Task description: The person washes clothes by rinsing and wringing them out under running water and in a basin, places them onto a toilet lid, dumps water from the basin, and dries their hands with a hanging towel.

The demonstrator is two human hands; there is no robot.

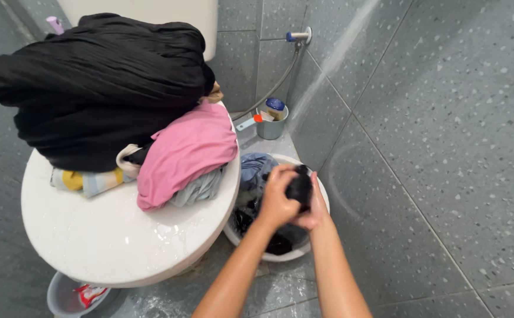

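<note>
- left hand (275, 200) is closed tight around a wad of black cloth (300, 187) — fingers curled over the near side of it
- right hand (315, 207) is pressed against the other side of the same wad, fingers wrapped round it, so both hands squeeze it between them
- the cloth sits right btwn the two hands, held up over a white basin (323, 185) on the floor
- under the hands, in the basin: more wet dark clothes, plus a blue-grey garment (254, 171) just beyond the left hand
- to the left of the left hand — a closed white toilet lid (110, 235), wet, w/ a laundry pile on it: pink top (183, 150) nearest, big black garment (98, 88) further off
- past the hands, by the wall: a small grey cup (271, 126) w/ bottles in it
- near the left elbow, low down: a grey bucket (62, 297)
</note>
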